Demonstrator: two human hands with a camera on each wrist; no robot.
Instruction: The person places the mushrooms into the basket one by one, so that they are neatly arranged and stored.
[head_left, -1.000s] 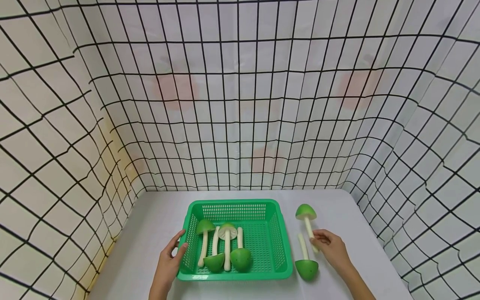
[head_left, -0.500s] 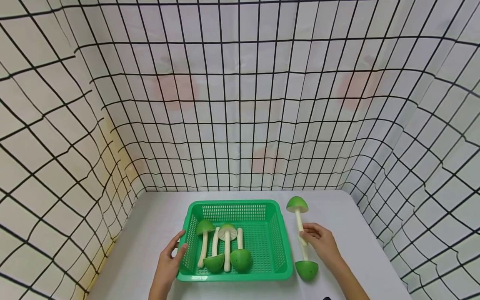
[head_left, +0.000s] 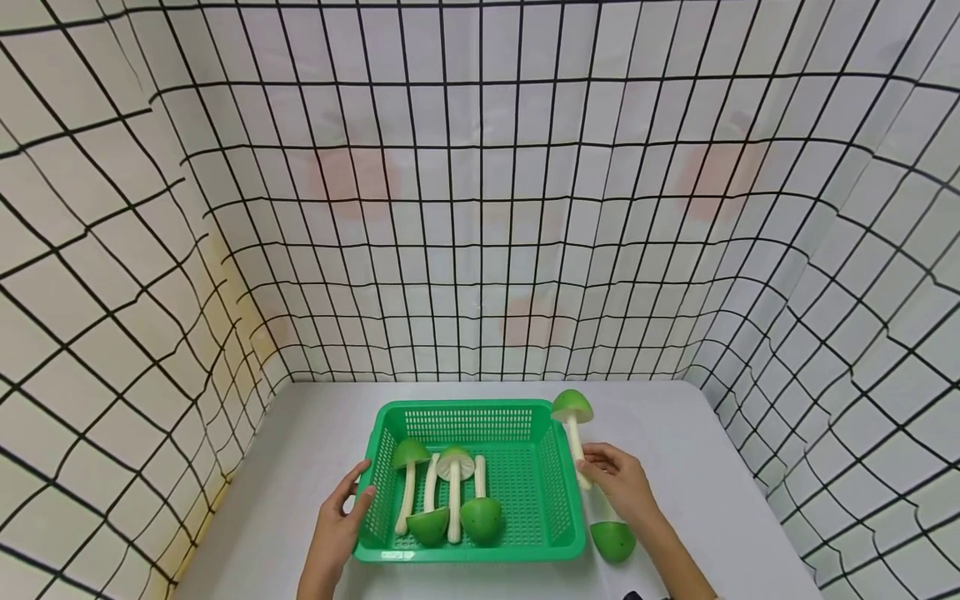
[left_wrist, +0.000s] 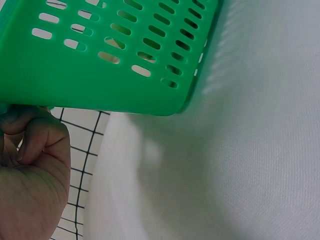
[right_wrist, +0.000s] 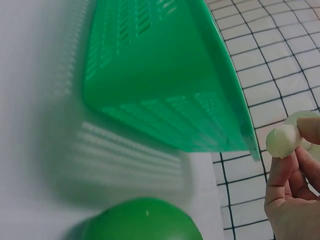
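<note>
White table point(head_left: 262, 483); green basket point(head_left: 519, 483) holding four green-capped mushrooms point(head_left: 482, 518).

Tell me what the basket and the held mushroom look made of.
Basket: likely molded plastic, fairly glossy, by its sheen and regular slots.
Held mushroom: perhaps foam or plastic, mostly matte, judging by its smooth, even-colored stem; which is unclear.

At lower right, the right hand point(right_wrist: 296, 202) pinches a pale stem point(right_wrist: 281, 142); a green basket point(right_wrist: 165, 67) spans upper centre, a green dome point(right_wrist: 145, 222) bottom centre, black grid lines point(right_wrist: 255, 32) upper right
</note>
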